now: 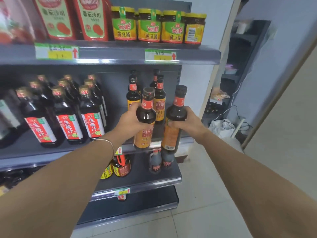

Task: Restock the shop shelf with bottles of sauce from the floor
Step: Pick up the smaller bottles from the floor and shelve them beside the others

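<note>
L hand (130,122) grip clamped on L bottle (145,115), R hand (188,124) on R bottle (171,134), at shelf (34,157).

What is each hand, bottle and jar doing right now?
left hand: grips one dark glass orange-labelled bottle, capped, not yet shelved.
right hand: grips another dark orange-labelled bottle, capped, not yet shelved.
orange-labelled bottles on the grey metal shelf: standing, capped.
red-labelled dark bottles: standing in rows, capped.
yellow-lidded glass jars: closed, one turned barcode outward.

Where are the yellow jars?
The yellow jars stand in a row at the right end of the top shelf in the head view, just right of the red sauce pouches.
</note>
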